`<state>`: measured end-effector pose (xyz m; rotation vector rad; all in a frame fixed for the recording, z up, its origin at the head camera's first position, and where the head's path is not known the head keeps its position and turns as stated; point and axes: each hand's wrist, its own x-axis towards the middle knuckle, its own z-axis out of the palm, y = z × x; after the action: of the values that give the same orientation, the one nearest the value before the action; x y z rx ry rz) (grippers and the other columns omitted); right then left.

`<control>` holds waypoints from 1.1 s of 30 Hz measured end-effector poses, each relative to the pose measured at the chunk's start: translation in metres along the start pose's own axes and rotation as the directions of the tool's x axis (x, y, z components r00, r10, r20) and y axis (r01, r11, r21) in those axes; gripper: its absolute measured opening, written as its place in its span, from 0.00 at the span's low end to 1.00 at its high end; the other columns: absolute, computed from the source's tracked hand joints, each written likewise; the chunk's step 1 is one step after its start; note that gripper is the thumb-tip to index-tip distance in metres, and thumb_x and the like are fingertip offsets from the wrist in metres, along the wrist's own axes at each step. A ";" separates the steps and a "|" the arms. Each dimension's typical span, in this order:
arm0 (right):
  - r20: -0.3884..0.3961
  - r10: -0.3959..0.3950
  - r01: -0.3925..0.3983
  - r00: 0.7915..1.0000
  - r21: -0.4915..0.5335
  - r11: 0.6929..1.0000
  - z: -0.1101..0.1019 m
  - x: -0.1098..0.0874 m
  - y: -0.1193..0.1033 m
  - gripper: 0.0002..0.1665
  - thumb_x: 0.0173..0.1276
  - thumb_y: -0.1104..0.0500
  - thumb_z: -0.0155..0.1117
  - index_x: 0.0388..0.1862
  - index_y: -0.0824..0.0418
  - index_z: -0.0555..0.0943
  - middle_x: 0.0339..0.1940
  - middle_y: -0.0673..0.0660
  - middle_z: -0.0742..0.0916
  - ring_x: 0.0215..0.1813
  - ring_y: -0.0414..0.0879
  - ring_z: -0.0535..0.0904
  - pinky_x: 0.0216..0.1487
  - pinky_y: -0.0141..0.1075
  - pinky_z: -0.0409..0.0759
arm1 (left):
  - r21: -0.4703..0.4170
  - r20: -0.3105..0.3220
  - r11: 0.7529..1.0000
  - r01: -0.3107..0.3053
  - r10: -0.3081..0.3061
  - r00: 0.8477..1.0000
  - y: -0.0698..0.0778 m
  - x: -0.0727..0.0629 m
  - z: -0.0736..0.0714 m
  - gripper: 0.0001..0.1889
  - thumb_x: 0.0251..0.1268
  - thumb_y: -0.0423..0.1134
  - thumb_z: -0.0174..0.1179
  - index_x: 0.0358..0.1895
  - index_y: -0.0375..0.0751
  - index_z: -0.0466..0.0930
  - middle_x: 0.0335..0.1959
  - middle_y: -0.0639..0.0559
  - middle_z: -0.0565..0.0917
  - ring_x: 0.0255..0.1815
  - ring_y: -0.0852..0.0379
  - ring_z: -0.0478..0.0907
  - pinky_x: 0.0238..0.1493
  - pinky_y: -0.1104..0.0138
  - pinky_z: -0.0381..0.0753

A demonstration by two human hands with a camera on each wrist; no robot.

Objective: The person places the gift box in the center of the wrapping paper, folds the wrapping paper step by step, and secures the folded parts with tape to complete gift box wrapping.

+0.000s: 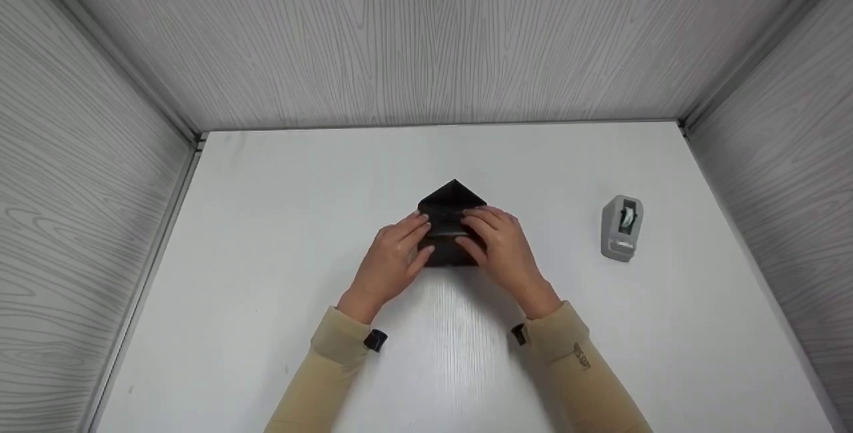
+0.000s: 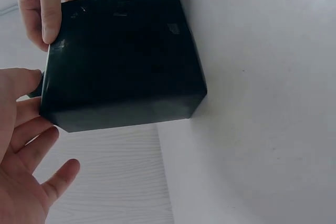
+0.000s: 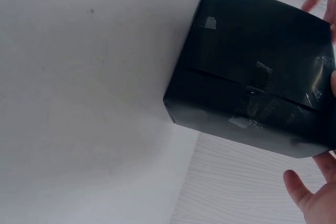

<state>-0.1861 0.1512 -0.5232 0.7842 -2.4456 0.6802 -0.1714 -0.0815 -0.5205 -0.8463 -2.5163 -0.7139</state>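
A black paper box (image 1: pixel 452 257) stands on the white tabletop in the head view, a triangular flap pointing away at its far side. My left hand (image 1: pixel 390 260) pinches the left part of its top edge. On the right part, my right hand (image 1: pixel 506 253) grips the same edge, thumb nearer me and fingers over the top. The left wrist view shows one smooth side of the box (image 2: pixel 126 56). In the right wrist view, bits of clear tape (image 3: pixel 210 23) and a lapped seam mark another side. Parts of both hands fall outside the wrist views.
A grey tape dispenser (image 1: pixel 621 230) with a roll in it stands to the right of the box on the white table (image 1: pixel 266 233). Wood-grain panels (image 1: pixel 426 40) rise along the back, left and right of the table.
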 end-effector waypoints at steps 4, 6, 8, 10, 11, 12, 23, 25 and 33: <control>-0.002 0.000 0.000 1.000 0.003 1.000 0.000 0.000 0.001 0.18 0.69 0.50 0.66 0.50 0.61 0.84 0.55 0.56 0.84 0.60 0.52 0.76 0.62 0.48 0.70 | 0.011 0.053 1.000 0.003 -0.004 0.999 0.001 0.008 0.002 0.21 0.71 0.45 0.60 0.59 0.34 0.80 0.63 0.46 0.77 0.67 0.50 0.70 0.59 0.54 0.73; 0.004 0.006 -0.006 1.000 0.004 1.000 0.000 -0.001 0.000 0.18 0.69 0.50 0.66 0.50 0.61 0.84 0.56 0.56 0.84 0.60 0.52 0.76 0.62 0.48 0.69 | 0.013 0.069 1.000 0.004 -0.005 0.998 0.001 0.011 0.003 0.21 0.72 0.45 0.59 0.60 0.35 0.79 0.63 0.46 0.77 0.67 0.50 0.70 0.58 0.53 0.73; 0.011 0.015 -0.015 1.000 0.006 1.000 0.000 -0.001 0.000 0.18 0.70 0.50 0.65 0.50 0.61 0.84 0.56 0.55 0.84 0.61 0.52 0.76 0.62 0.48 0.69 | 0.004 0.078 1.000 0.002 -0.002 0.997 0.001 0.014 0.003 0.21 0.72 0.45 0.58 0.61 0.35 0.79 0.64 0.46 0.77 0.67 0.49 0.69 0.58 0.52 0.73; 0.020 0.022 -0.022 1.000 0.005 1.000 0.000 -0.001 -0.001 0.18 0.71 0.49 0.64 0.51 0.61 0.84 0.57 0.55 0.83 0.61 0.52 0.75 0.63 0.47 0.69 | 0.002 0.086 1.000 -0.003 0.003 0.996 0.001 0.018 0.004 0.21 0.73 0.45 0.57 0.61 0.36 0.79 0.64 0.47 0.77 0.67 0.48 0.68 0.59 0.52 0.73; 0.023 0.025 -0.025 0.999 0.001 1.000 0.000 -0.001 -0.001 0.19 0.71 0.49 0.64 0.51 0.61 0.84 0.57 0.55 0.83 0.61 0.52 0.75 0.63 0.47 0.69 | 0.008 0.093 1.000 -0.005 0.004 0.996 0.001 0.019 0.005 0.21 0.73 0.45 0.56 0.61 0.36 0.79 0.64 0.47 0.76 0.67 0.48 0.68 0.59 0.51 0.72; 0.026 0.026 -0.026 0.999 0.000 1.000 0.000 -0.001 -0.001 0.19 0.71 0.49 0.63 0.51 0.61 0.84 0.57 0.56 0.83 0.61 0.52 0.75 0.63 0.47 0.68 | 0.016 0.099 1.000 -0.008 0.006 0.995 0.002 0.020 0.005 0.21 0.74 0.45 0.56 0.62 0.37 0.78 0.64 0.47 0.76 0.67 0.48 0.68 0.59 0.51 0.72; 0.000 0.008 -0.008 1.000 0.013 1.000 0.001 -0.002 0.001 0.18 0.69 0.51 0.66 0.51 0.62 0.84 0.55 0.57 0.84 0.60 0.53 0.76 0.62 0.49 0.70 | 0.108 0.160 0.994 0.009 -0.026 0.987 0.003 0.032 0.007 0.21 0.77 0.50 0.49 0.61 0.43 0.81 0.61 0.50 0.78 0.62 0.46 0.70 0.57 0.49 0.71; -0.005 0.004 -0.004 1.000 0.017 1.000 0.001 -0.002 0.002 0.18 0.69 0.51 0.67 0.50 0.61 0.84 0.55 0.57 0.84 0.60 0.53 0.76 0.62 0.49 0.70 | 0.075 0.117 0.997 0.021 -0.030 0.993 0.001 0.034 0.007 0.18 0.77 0.47 0.50 0.56 0.42 0.83 0.57 0.51 0.81 0.60 0.47 0.72 0.55 0.50 0.73; -0.009 0.005 -0.005 1.000 0.029 1.000 0.001 -0.001 0.001 0.18 0.69 0.50 0.67 0.49 0.60 0.84 0.55 0.55 0.84 0.60 0.52 0.76 0.62 0.48 0.69 | -0.124 -0.171 0.983 0.136 -0.156 0.973 -0.005 0.047 0.008 0.01 0.62 0.29 0.65 0.35 0.36 0.82 0.35 0.48 0.81 0.38 0.53 0.81 0.42 0.61 0.80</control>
<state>-0.1866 0.1518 -0.5251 0.7845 -2.4352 0.7210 -0.2116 -0.0598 -0.5044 -0.6058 -2.4110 -0.9435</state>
